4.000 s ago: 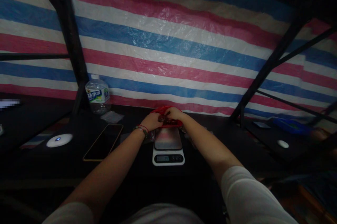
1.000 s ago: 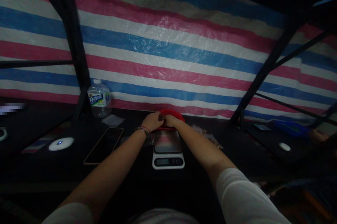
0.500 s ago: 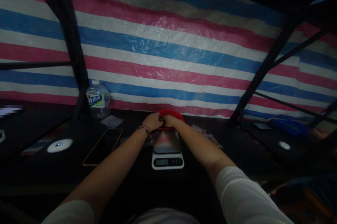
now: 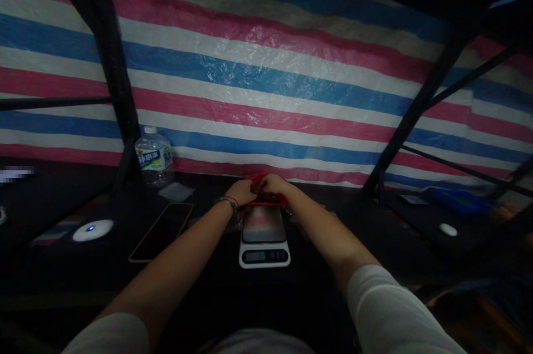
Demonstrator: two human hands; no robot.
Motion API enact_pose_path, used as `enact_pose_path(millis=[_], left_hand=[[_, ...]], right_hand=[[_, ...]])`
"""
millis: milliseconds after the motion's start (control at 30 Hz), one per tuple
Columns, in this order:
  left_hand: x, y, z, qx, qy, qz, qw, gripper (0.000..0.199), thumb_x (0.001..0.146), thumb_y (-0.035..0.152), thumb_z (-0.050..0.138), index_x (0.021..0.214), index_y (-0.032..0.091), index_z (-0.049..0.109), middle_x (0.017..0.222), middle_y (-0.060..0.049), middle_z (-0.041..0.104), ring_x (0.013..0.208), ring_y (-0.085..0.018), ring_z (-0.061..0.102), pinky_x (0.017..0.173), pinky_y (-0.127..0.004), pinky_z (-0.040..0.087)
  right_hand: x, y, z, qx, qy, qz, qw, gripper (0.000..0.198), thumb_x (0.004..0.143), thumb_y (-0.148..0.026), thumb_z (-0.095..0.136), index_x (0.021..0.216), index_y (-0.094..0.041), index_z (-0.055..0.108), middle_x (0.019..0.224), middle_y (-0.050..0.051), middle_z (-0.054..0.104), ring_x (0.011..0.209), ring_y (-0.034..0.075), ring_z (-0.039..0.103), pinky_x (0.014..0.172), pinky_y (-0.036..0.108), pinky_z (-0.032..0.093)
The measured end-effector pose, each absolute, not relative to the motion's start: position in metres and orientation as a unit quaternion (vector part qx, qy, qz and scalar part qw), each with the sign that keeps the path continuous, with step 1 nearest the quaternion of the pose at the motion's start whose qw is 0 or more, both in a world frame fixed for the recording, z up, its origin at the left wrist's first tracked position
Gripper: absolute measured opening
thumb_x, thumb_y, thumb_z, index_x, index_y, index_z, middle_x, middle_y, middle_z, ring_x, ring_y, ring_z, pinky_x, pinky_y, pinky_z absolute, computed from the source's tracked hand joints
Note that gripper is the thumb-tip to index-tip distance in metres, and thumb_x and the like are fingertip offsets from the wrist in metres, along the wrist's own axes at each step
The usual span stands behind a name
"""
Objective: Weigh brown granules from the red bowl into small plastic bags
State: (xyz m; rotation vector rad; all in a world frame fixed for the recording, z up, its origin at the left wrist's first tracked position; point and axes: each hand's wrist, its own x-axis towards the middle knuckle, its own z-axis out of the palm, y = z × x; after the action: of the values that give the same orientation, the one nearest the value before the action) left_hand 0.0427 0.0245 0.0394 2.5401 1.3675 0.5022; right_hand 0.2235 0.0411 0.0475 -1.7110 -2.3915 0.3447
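Note:
Behind the scale is a red plastic holder [image 4: 282, 199], a bag or a shallow basket, with dark brown pieces [image 4: 266, 197] inside. My left hand [image 4: 241, 192] reaches in at its left side, fingers curled and pressed together over the contents. From the right, my right hand [image 4: 275, 183] bends down into it, its fingertips hidden among the dark pieces. What either hand pinches is too small and dim to make out. Just in front lies a white kitchen scale [image 4: 265, 254] with a shiny metal plate and a digital display.
Left of the scale lies a phone [image 4: 161, 232], with a round white device [image 4: 93, 230] beyond it. A clear plastic bottle [image 4: 154, 160] and a small clear bag [image 4: 176, 192] stand near the striped sheet [image 4: 266, 87]. At right are a blue tray-like thing [image 4: 460, 202] and another person's hand [image 4: 504, 212].
My right hand has lifted slightly and bent more at the wrist, showing more dark pieces in the red holder. My right forearm has shifted right. The scale's display reads more clearly.

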Motion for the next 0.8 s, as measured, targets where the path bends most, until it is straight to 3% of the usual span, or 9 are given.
enact_pose_path(millis=[233, 567, 800], left_hand=[[0.055, 0.024, 0.04, 0.875, 0.444, 0.151, 0.117, 0.019, 0.073, 0.032, 0.062, 0.08, 0.018, 0.073, 0.088, -0.011, 0.073, 0.088, -0.025, 0.068, 0.077, -0.027, 0.048], [0.066, 0.031, 0.03, 0.855, 0.474, 0.172, 0.12, 0.027, 0.073, 0.033, 0.063, 0.091, 0.015, 0.071, 0.093, -0.012, 0.073, 0.088, -0.024, 0.068, 0.073, -0.026, 0.049], [0.068, 0.029, 0.03, 0.859, 0.463, 0.174, 0.13, 0.022, 0.073, 0.029, 0.065, 0.089, 0.017, 0.072, 0.093, -0.009, 0.074, 0.09, -0.023, 0.068, 0.076, -0.026, 0.049]], right_hand=[[0.225, 0.047, 0.061, -0.558, -0.81, 0.124, 0.126, 0.025, 0.071, -0.02, 0.062, 0.089, -0.017, 0.078, 0.076, 0.002, 0.073, 0.065, 0.012, 0.061, 0.059, 0.019, 0.041], [0.223, 0.045, 0.068, -0.533, -0.827, 0.135, 0.115, 0.024, 0.066, -0.018, 0.068, 0.088, -0.019, 0.078, 0.075, 0.0, 0.073, 0.064, 0.013, 0.061, 0.059, 0.019, 0.041], [0.221, 0.043, 0.065, -0.563, -0.79, 0.125, 0.208, 0.019, 0.068, -0.019, 0.069, 0.086, -0.016, 0.075, 0.077, 0.001, 0.072, 0.065, 0.012, 0.061, 0.057, 0.019, 0.04]])
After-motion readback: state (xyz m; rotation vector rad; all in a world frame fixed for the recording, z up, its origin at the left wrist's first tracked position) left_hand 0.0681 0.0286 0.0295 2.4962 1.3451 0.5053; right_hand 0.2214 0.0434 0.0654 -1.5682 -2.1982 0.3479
